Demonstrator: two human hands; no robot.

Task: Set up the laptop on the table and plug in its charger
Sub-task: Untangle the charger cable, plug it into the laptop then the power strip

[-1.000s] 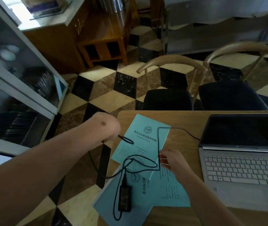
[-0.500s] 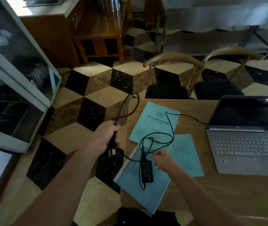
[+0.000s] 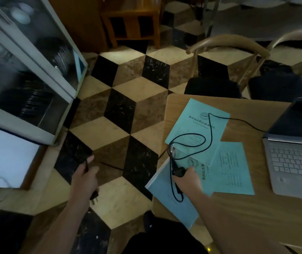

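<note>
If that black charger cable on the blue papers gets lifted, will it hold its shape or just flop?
Probably flop: the charger cable already lies in loose loops over the blue papers. The power brick under the right hand looks dense, so it would likely hang and tug the cable. The papers look light and may slide if the cable drags.

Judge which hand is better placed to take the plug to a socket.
Left. The left hand already holds the plug out over the floor, while the right hand rests on the charger brick on the table.
</note>
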